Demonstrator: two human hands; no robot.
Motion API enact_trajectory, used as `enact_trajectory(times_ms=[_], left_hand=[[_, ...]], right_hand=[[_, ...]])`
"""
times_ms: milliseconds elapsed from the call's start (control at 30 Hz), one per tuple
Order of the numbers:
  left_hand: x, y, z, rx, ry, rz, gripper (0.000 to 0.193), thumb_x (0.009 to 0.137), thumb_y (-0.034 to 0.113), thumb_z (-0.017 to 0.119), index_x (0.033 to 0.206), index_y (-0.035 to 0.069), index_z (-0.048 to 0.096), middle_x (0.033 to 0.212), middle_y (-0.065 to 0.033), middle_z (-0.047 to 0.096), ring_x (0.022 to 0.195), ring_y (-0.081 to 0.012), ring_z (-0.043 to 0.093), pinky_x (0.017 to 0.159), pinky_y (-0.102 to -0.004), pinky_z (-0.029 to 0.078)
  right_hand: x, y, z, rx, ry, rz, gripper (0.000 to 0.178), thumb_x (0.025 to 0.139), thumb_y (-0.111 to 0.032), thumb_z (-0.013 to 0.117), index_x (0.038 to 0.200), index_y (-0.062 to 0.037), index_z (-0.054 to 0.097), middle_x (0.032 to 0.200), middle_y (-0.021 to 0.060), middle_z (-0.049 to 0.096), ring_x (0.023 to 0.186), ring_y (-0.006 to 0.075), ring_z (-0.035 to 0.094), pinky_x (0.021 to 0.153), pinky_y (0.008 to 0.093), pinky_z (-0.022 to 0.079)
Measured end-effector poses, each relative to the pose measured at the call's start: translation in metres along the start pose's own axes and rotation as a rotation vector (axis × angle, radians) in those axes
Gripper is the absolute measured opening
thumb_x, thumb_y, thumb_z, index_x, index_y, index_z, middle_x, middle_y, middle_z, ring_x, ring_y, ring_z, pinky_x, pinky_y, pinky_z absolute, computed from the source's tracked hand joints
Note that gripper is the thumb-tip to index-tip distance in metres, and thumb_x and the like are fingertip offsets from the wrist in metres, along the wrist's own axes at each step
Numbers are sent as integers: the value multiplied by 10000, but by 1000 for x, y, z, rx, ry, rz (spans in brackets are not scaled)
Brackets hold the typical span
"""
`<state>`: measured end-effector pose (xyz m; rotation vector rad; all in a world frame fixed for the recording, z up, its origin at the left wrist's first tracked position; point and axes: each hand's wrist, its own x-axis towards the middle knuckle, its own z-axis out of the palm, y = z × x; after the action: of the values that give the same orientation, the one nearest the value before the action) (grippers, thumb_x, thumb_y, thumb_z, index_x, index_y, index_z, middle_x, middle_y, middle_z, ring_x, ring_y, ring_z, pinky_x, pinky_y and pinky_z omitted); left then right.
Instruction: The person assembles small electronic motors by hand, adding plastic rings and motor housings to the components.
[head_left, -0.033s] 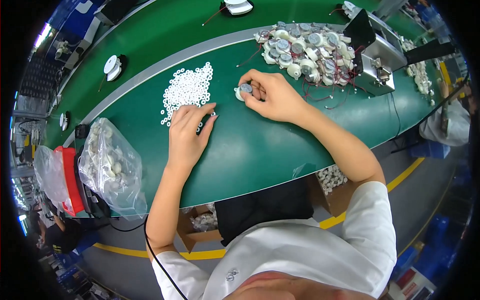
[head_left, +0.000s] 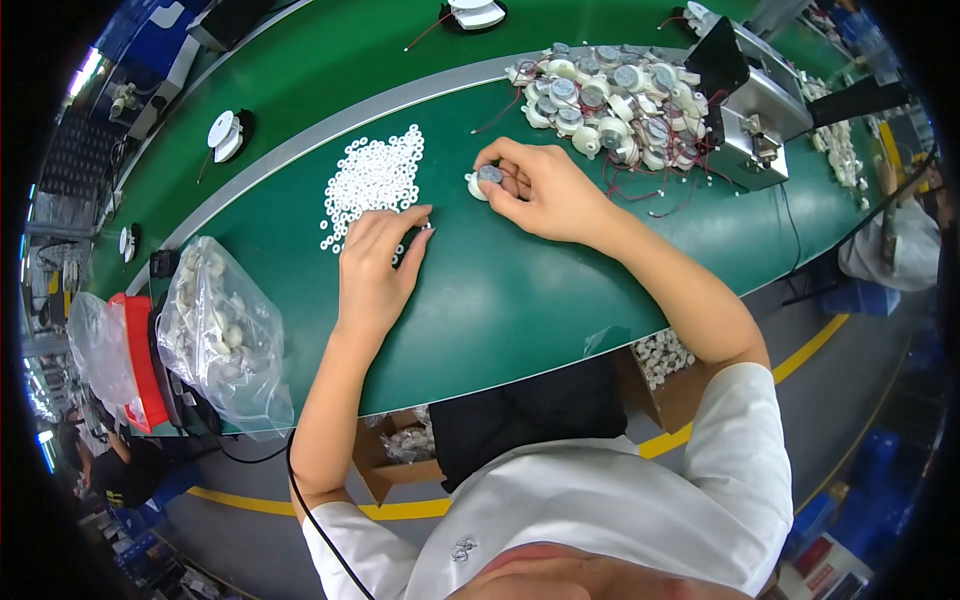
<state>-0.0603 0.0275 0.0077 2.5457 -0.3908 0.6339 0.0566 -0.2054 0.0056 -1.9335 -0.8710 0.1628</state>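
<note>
Right hand point(head_left: 548, 192) pinches a small motor point(head_left: 489, 174) over a green table point(head_left: 490, 300); left hand point(head_left: 375, 252), half-curled at white rings point(head_left: 375, 180), hold unclear, seems to be picking one, which calls for a light pinch.

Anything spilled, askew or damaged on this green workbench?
Nothing stands out as damaged. Small white rings lie loose but grouped; the untidiest spot is the heap of round white-and-grey parts, with thin red wires straggling onto the green workbench.

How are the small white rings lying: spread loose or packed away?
Spread loose: the white rings lie in a scattered heap on the green tabletop, by the left hand.
</note>
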Motion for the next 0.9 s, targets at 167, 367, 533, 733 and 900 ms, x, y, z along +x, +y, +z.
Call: enact_trajectory(times_ms=[167,367,533,733,900], left_hand=[[22,6,22,-175,-20,10,302,832,-14,814,1121,38,748,949,-87,753,876,-259,715,818,-379,571],[38,7,36,-319,-53,-9,316,829,-30,806,1134,21,737,961,-106,750,894,-267,720,833,-366,586],[34,8,26,-176,-68,51,391,787,66,871,1141,69,706,965,-66,699,938,-244,678,841,-383,497],[32,16,27,-138,12,-46,540,736,101,925,1217,77,682,1010,-53,693,910,-211,637,888,-357,498],[36,24,41,-236,89,-24,572,743,156,928,1237,56,657,1039,-73,682,938,-252,678,849,-385,513]], right_hand=[[7,12,-11,48,-2,30,260,983,-239,731,1052,4,673,651,70,595,585,186,589,562,370,452],[12,18,-18,107,-2,185,290,1010,-279,761,975,-14,647,729,-35,604,627,12,488,529,224,373],[13,24,-17,88,40,238,309,991,-272,774,861,-28,636,759,1,700,637,18,564,558,212,425],[17,19,-7,156,46,294,333,1017,-303,750,875,-12,671,759,-3,695,664,38,592,584,225,445],[13,0,3,328,24,304,405,1045,-401,705,929,-13,692,719,-17,641,620,35,538,553,217,416]])
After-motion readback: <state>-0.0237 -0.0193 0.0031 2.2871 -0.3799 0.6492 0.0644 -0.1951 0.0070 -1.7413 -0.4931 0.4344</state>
